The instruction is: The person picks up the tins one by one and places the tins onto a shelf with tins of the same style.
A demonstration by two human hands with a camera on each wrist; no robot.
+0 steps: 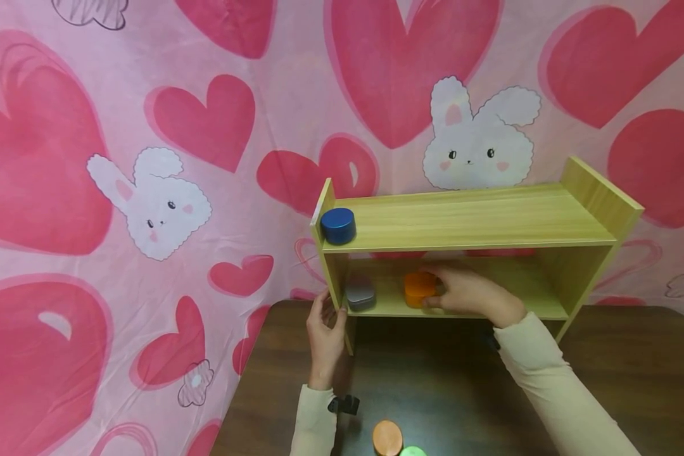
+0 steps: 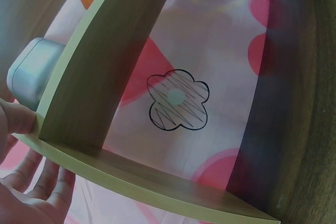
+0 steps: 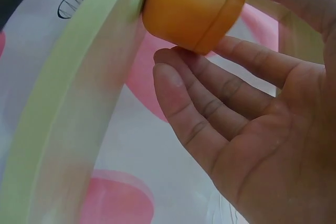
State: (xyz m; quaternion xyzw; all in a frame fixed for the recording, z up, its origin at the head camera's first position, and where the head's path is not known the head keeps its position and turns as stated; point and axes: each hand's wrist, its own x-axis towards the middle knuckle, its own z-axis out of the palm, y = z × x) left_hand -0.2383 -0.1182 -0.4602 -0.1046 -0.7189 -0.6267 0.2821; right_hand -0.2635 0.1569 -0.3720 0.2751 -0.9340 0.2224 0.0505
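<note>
My right hand (image 1: 470,292) pinches an orange tin (image 1: 418,290) on the lower board of a wooden shelf (image 1: 479,218). In the right wrist view, thumb and index finger straddle that tin (image 3: 189,9), while the other fingers extend below it. At the shelf's left end, my left hand (image 1: 326,335) grips the side panel, thumb at the front edge and fingers round the outside. Just inside that panel stands a silver tin (image 1: 361,296), close to the left thumb. A round blue tin (image 1: 339,227) sits on the top board at its left end.
The shelf stands on a dark wooden table (image 1: 433,373) against a pink cloth (image 1: 296,82) printed with hearts and rabbits. Near the front of the table are an orange round tin (image 1: 387,437) and a green one (image 1: 413,451), partly cut off by the frame.
</note>
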